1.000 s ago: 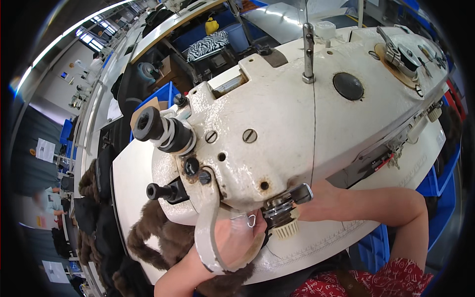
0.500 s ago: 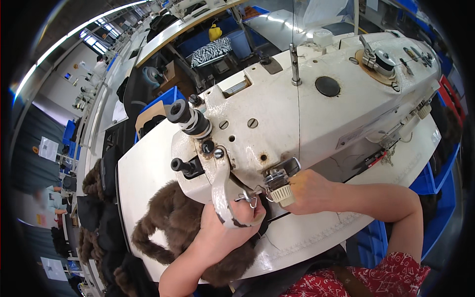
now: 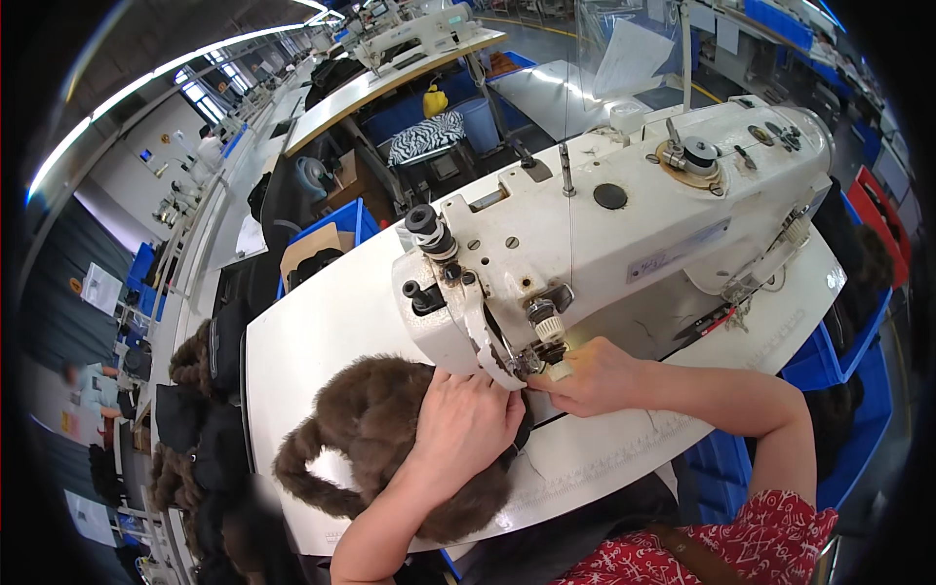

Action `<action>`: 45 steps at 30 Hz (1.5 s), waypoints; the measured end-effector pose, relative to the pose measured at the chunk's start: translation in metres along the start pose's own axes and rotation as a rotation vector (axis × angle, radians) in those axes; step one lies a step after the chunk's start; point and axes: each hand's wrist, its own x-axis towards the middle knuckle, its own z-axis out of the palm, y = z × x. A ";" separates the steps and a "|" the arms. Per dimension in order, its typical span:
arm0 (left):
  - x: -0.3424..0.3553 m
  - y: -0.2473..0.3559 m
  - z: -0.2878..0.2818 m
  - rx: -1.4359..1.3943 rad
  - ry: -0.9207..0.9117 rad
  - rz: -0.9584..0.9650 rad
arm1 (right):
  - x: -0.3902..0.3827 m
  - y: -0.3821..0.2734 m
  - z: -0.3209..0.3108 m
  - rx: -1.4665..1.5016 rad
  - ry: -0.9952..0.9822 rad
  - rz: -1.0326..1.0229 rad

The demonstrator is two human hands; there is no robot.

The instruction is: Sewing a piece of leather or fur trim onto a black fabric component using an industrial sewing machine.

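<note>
Resting on brown fur [image 3: 366, 409], near left on the white worktop [image 3: 292, 366], the left hand [image 3: 465, 429] has fingers together; the right hand [image 3: 595, 378] bunches beside the sewing machine [image 3: 624, 234], both grips unclear.

Strip lights [image 3: 146, 78] burned white above us.
Glare streaked the metal sheet [image 3: 546, 93]; straight edges bowed toward a blackened rim.

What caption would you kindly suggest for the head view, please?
Left hand on brown fur, right hand close by, at a white sewing machine.
</note>
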 end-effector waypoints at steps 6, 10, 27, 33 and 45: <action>-0.033 0.022 -0.014 0.018 0.029 -0.006 | 0.000 -0.024 -0.001 0.476 -0.133 0.502; -0.074 0.035 -0.035 -0.061 0.136 0.090 | 0.019 -0.076 -0.006 1.314 -0.061 0.809; -0.104 0.096 -0.071 -0.533 0.510 0.941 | 0.061 -0.199 -0.055 0.247 -0.963 -0.110; -0.112 0.053 -0.108 -0.068 0.331 0.448 | 0.058 -0.175 -0.051 0.373 -0.609 0.023; -0.204 0.053 -0.073 0.234 0.272 -0.387 | 0.034 -0.184 -0.023 1.551 0.003 0.517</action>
